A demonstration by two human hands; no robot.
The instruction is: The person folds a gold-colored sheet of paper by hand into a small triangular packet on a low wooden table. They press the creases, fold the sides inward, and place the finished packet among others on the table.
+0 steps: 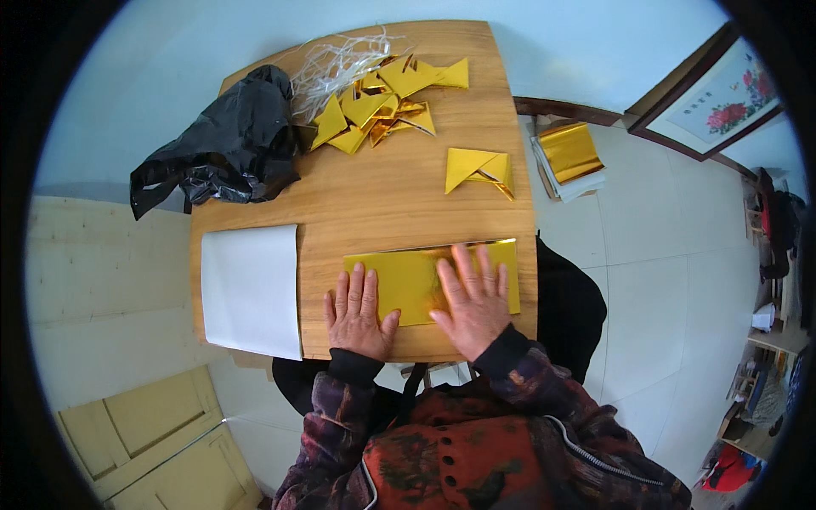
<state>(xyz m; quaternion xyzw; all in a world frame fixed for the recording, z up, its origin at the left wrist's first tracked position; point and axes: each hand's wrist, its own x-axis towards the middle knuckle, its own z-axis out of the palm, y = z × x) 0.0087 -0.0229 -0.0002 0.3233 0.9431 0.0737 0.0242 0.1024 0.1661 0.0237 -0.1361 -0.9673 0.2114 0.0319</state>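
Note:
A folded sheet of gold foil paper (pixel 404 287) lies lengthwise along the near edge of the table. My left hand (pixel 359 313) rests flat on its left end, fingers pointing away from me. Over its right half my right hand (pixel 474 297) lies with fingers spread, slightly smeared by motion. Neither hand grips anything. Beyond the right hand is a single folded gold paper piece (pixel 480 170), with angled flaps. To the left of my left hand lies a stack of white-backed sheets (pixel 251 289).
Several folded gold pieces (pixel 365 109) are heaped at the back of the wooden table (pixel 365 191). Beside them sit a black plastic bag (pixel 242 140) and tangled white strips (pixel 340 68). Gold paper (pixel 571 153) tops a stack on the floor at right. A framed picture (pixel 714 93) leans by the wall.

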